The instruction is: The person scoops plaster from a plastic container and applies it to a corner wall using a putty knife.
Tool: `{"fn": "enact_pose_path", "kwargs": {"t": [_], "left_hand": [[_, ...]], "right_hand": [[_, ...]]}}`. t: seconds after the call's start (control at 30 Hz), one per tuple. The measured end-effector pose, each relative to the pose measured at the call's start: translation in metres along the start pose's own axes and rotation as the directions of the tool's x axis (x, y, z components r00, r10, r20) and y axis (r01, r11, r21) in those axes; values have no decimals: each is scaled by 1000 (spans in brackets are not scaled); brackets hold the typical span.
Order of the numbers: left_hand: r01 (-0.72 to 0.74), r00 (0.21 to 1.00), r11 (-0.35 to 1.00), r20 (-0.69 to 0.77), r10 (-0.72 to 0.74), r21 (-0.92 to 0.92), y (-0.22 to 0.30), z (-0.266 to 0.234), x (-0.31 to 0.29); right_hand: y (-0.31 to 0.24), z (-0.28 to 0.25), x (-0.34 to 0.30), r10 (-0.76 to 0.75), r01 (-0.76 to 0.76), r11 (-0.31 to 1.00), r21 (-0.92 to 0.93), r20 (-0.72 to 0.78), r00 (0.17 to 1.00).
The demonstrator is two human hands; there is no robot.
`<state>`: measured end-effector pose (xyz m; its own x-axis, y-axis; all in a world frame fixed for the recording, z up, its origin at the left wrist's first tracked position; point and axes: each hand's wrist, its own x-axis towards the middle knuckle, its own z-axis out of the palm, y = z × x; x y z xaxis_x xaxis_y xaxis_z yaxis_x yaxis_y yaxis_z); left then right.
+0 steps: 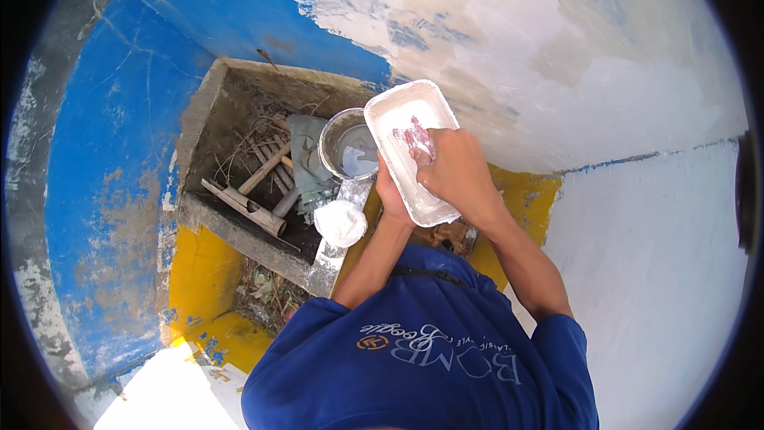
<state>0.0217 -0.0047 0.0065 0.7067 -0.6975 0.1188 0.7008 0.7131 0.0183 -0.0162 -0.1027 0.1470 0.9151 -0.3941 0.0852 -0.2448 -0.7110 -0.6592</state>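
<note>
A white rectangular tub (pixel 381 126) with paste-smeared walls is tilted in front of my torso. Its near left side rests in my left hand (pixel 390 193), whose fingers are partly hidden behind the tub. Inside the tub, my right hand (pixel 458 167) is closed on a small pinkish-red piece (pixel 416 137) coated with white paste. Most of that piece is covered by the fingers and the paste, so its kind is unclear. White paste also lies on the tub's bottom.
A round bucket (pixel 328 151) of greyish water stands left of the tub. Near it, a white bundle (pixel 341 223) sits on the ledge of a concrete box (pixel 239 231). That box holds a grey-green cloth (pixel 306 143), bamboo pieces (pixel 253 211) and twigs. A patchy white wall (pixel 509 48) rises ahead.
</note>
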Motion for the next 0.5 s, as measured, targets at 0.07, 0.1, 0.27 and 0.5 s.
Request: {"fn": "enact_pose_path", "kwargs": {"t": [0.07,0.1,0.27,0.5], "left_hand": [[79,996,997,33,-78,-6,1,5,3],[58,998,998,-8,-57,14,0,8,2],[71,994,996,91,-66,-53,2,-1,3],[40,995,991,-92,-28,130,-1,24,1]], "right_hand": [[2,-2,3,22,-22,999,-26,-3,1000],[0,-6,3,35,-35,999,-15,0,999],[0,0,0,-7,8,1000,-30,17,1000],[4,-14,2,-27,-6,975,-221,-148,989]]}}
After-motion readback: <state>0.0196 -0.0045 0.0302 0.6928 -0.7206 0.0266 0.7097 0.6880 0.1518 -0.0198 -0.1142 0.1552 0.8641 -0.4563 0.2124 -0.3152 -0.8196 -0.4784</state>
